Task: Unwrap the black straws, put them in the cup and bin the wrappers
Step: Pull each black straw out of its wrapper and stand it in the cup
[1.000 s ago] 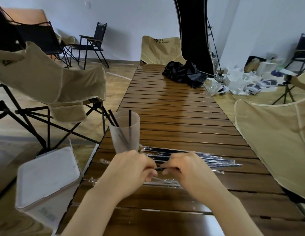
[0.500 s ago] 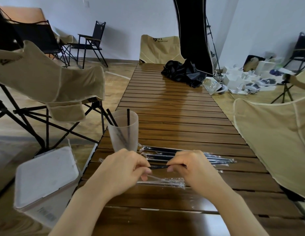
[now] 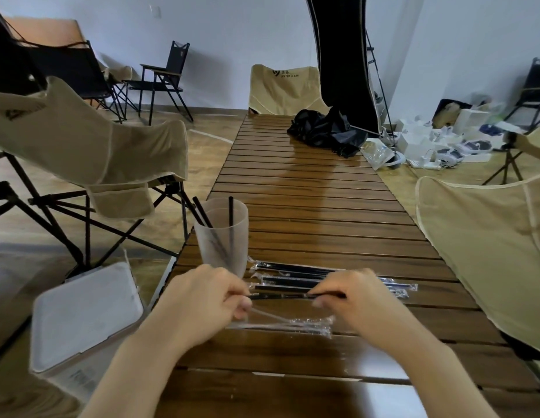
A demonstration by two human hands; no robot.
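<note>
1. The cup [image 3: 222,236] stands at the table [image 3: 308,188] edge just beyond the left hand [image 3: 202,300], three black straws already in it; the white bin [image 3: 81,312] sits on the floor to the left — both judged close for dropping.
2. Both hands hover low, palms down; the left hand pinches one end of a black straw [image 3: 281,295], the right hand [image 3: 353,297] pinches the other, apparently stripping it; an empty wrapper [image 3: 290,322] lies beneath; wrapped straws [image 3: 323,274] wait just beyond.

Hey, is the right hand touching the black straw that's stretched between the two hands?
Touching. The head view shows the right hand with its fingers curled over one end of the black straw, pinching it.
</note>
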